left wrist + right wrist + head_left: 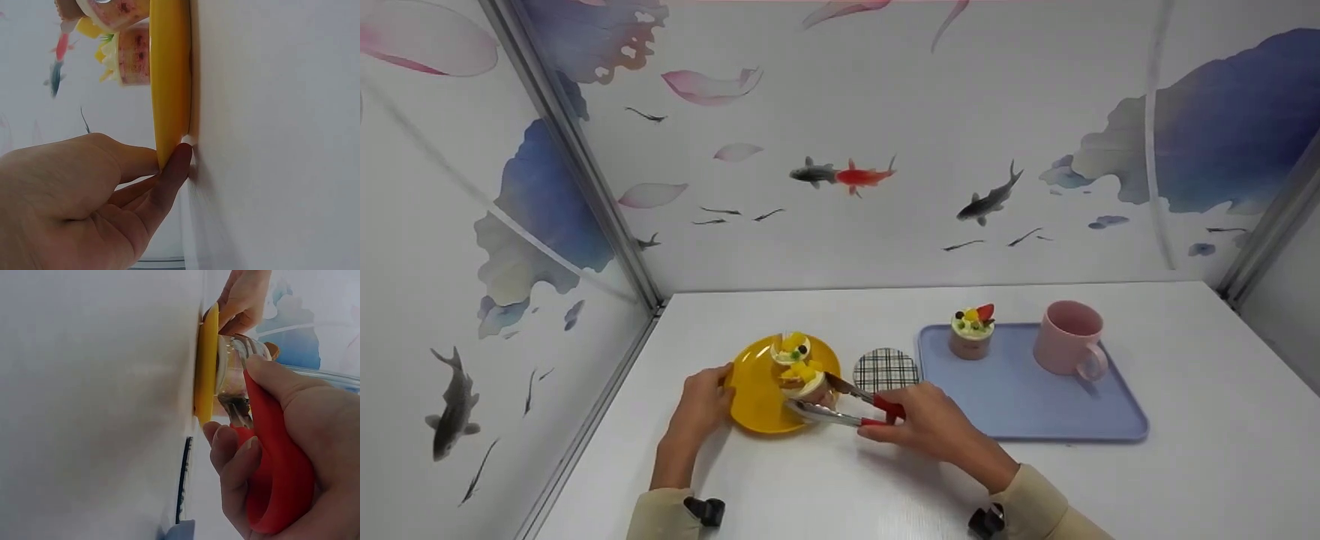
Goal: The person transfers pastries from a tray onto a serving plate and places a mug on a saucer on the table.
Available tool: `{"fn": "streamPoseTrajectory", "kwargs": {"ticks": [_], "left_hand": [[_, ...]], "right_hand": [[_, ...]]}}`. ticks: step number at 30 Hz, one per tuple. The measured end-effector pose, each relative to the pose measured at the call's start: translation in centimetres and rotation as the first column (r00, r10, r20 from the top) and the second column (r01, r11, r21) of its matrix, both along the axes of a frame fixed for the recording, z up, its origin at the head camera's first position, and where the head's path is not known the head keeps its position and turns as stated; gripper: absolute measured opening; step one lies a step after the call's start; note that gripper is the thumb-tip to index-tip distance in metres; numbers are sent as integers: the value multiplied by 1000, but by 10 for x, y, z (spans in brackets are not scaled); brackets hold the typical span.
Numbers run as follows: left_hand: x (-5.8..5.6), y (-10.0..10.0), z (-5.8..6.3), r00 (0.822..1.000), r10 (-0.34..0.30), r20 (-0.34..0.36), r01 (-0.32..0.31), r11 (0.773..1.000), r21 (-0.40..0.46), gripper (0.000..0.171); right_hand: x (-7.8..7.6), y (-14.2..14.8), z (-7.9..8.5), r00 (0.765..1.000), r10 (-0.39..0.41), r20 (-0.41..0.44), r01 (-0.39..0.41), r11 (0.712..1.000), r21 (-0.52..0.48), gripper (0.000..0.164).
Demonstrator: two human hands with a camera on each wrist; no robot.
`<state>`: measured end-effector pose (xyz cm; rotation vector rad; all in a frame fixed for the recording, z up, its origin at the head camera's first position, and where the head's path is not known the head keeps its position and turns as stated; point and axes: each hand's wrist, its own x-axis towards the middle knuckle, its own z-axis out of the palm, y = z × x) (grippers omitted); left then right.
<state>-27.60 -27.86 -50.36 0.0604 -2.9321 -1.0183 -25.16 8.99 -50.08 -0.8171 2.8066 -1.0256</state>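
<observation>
My left hand (701,405) pinches the left rim of a yellow plate (754,401), thumb on top and fingers beneath the edge, as the left wrist view shows. In my right hand (926,420) is a pair of metal tongs with red handles (275,455). The tongs' tips stand either side of the nearer dessert cup (808,386), low over the plate. Behind it on the plate sits a second dessert cup (791,349), topped with yellow fruit, cream and a dark berry.
A round plaid coaster (885,369) lies between the plate and a blue tray (1035,416). That tray bears a third dessert cup (971,334) with a strawberry piece and a pink mug (1065,341). Printed walls stand behind and to the left.
</observation>
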Motion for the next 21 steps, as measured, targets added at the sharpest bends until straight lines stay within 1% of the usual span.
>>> {"fn": "streamPoseTrajectory", "kwargs": {"ticks": [5, 12, 17, 21], "left_hand": [[1, 0, 1, 1000, -5, 1, 5, 1000, 8, 51], [1, 0, 1, 1000, -11, -5, 11, 1000, 2, 51], [-1, -1, 1, 1000, -10, 12, 10, 1000, -16, 52], [-2, -1, 2, 1000, -17, 9, 18, 999, -32, 51]], "right_hand": [[1, -2, 5, 1000, -9, 18, 9, 1000, 17, 33], [-1, -14, -2, 1000, 8, 12, -8, 1000, -8, 33], [-2, -24, -3, 999, 3, 36, -2, 1000, -12, 35], [-2, -33, -4, 999, 8, 45, -6, 1000, -29, 36]]}}
